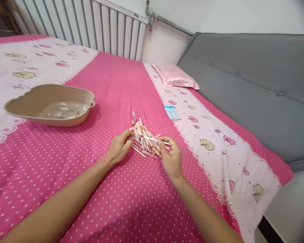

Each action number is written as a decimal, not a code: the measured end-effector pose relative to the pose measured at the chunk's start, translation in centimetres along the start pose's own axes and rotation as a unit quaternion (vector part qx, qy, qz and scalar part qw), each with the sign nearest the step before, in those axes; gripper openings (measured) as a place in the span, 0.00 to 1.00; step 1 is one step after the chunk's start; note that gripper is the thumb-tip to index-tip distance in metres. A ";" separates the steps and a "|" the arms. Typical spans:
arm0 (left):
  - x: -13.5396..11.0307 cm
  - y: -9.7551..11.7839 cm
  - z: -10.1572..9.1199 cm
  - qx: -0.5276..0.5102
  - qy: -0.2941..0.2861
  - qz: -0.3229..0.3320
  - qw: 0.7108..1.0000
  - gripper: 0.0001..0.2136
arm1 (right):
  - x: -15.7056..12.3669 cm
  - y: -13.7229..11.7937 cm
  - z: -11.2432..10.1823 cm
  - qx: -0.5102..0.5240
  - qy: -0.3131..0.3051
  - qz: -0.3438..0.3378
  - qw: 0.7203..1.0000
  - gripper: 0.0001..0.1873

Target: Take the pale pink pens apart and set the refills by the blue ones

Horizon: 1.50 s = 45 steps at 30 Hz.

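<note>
A heap of thin pens (142, 133) with clear and orange barrels lies on the pink dotted bedsheet (111, 84). My left hand (119, 146) rests at the heap's left side with its fingers pinched on the end of one white pen (152, 139). My right hand (171, 155) is at the heap's right side, fingers curled and pinched on the same pen's other end. The pen spans between both hands just above the heap.
A beige plastic basin (27, 113) with several small white bits inside sits at the left. A small bundle of blue pens (172, 113) lies beyond the heap. A pink pillow (176, 77), a grey padded headboard (255, 74) and a white radiator (96, 25) border the bed.
</note>
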<state>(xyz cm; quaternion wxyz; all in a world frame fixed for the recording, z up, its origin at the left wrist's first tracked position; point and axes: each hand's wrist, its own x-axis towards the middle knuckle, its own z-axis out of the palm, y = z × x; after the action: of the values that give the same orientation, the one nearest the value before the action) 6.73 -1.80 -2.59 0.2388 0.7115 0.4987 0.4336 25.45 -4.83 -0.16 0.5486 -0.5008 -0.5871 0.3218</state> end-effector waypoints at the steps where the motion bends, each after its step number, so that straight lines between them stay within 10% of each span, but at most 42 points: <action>1: 0.0 0.0 0.0 0.001 0.000 0.002 1.000 0.07 | -0.1 0.1 0.0 -0.002 -0.006 0.002 1.000 0.13; 13: 0.0 -0.3 0.0 0.032 0.000 0.005 0.999 0.08 | -0.2 0.0 0.0 -0.018 -0.020 -0.012 1.000 0.11; 26: -0.3 0.6 0.5 0.113 -0.121 0.163 0.973 0.10 | -0.2 -0.2 -0.2 -0.058 0.027 0.014 0.998 0.14; 45: -0.9 1.4 1.1 0.154 -0.143 0.154 0.965 0.14 | -0.8 0.2 0.3 -0.080 -0.016 -0.002 0.997 0.20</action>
<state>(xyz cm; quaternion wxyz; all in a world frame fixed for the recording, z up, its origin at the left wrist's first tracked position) 8.23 -3.09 -2.43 0.1258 0.8625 0.4048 0.2766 25.09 -5.44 -0.63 0.4981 -0.5365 -0.6207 0.2807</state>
